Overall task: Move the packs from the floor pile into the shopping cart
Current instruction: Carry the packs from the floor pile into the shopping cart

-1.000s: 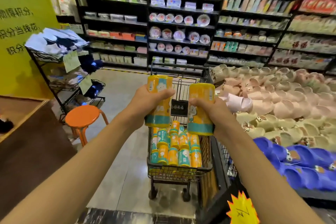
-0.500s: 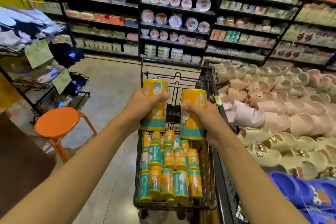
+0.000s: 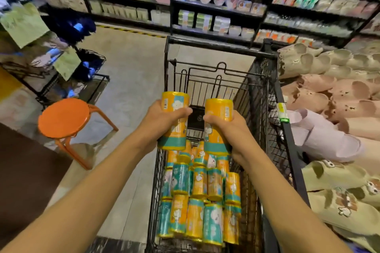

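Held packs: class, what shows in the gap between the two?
In the head view, between the left pack and right pack, a small black plate on the cart's wire flap shows.

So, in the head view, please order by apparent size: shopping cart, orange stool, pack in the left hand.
1. shopping cart
2. orange stool
3. pack in the left hand, though nearness enlarges it.
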A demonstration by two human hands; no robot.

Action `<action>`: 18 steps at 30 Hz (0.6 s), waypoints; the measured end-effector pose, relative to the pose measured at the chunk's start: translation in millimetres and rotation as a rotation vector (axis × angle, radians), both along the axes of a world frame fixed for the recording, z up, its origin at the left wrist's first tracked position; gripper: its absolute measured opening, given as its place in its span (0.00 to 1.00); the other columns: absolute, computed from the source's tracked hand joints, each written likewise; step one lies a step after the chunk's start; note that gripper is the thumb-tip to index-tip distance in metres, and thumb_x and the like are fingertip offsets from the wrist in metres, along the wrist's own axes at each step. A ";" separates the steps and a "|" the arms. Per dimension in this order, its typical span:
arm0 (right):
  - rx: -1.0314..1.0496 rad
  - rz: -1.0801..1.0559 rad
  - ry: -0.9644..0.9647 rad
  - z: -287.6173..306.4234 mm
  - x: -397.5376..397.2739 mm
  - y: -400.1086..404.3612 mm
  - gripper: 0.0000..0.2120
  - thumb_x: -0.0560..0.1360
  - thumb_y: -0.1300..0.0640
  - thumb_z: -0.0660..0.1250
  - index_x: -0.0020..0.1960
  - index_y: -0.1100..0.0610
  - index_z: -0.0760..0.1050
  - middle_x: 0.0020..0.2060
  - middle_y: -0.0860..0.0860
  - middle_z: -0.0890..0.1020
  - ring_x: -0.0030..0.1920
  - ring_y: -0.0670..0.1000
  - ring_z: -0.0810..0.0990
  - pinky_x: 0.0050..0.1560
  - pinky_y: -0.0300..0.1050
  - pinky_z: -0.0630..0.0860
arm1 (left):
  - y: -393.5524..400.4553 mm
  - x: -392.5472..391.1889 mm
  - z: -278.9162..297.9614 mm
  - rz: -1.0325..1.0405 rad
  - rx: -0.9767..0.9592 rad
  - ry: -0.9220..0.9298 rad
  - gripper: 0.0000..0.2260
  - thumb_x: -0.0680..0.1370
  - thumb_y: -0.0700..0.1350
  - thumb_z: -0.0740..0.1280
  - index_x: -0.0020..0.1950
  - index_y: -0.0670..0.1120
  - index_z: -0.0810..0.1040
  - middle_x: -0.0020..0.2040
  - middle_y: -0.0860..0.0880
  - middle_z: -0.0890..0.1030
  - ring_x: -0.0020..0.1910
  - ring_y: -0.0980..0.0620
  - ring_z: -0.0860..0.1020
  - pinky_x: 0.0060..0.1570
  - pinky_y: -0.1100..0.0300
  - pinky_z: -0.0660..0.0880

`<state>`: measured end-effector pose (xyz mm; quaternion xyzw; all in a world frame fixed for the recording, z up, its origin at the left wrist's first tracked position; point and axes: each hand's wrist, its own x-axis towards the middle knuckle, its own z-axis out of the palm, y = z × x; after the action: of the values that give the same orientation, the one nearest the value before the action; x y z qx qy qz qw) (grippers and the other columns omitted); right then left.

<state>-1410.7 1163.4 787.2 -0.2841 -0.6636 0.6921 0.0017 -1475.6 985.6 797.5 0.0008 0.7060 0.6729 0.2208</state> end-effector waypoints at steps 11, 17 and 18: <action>-0.101 -0.005 -0.106 -111.1 -57.2 35.0 0.25 0.70 0.55 0.79 0.63 0.58 0.74 0.50 0.57 0.84 0.43 0.53 0.86 0.36 0.44 0.82 | 39.2 -57.0 -94.6 0.052 -0.087 -0.048 0.12 0.73 0.46 0.77 0.52 0.49 0.78 0.44 0.50 0.84 0.39 0.56 0.84 0.37 0.60 0.81; -0.096 0.043 -0.198 -194.0 -71.8 43.4 0.33 0.68 0.46 0.80 0.66 0.59 0.71 0.51 0.58 0.83 0.50 0.60 0.86 0.47 0.58 0.85 | 49.4 -64.2 -145.2 0.087 -0.061 -0.131 0.15 0.72 0.45 0.78 0.56 0.46 0.79 0.45 0.47 0.85 0.40 0.52 0.85 0.38 0.57 0.81; -0.051 0.050 -0.194 -209.1 -75.2 42.2 0.36 0.70 0.45 0.78 0.70 0.58 0.67 0.53 0.56 0.82 0.52 0.59 0.85 0.49 0.57 0.84 | 50.1 -66.2 -152.1 0.102 -0.060 -0.140 0.18 0.72 0.46 0.78 0.58 0.45 0.79 0.46 0.47 0.85 0.41 0.52 0.85 0.38 0.57 0.81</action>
<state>-1485.8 1205.6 578.1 -0.3330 -0.6497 0.6778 -0.0869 -1541.8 1035.7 645.4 -0.0888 0.7077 0.6605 0.2348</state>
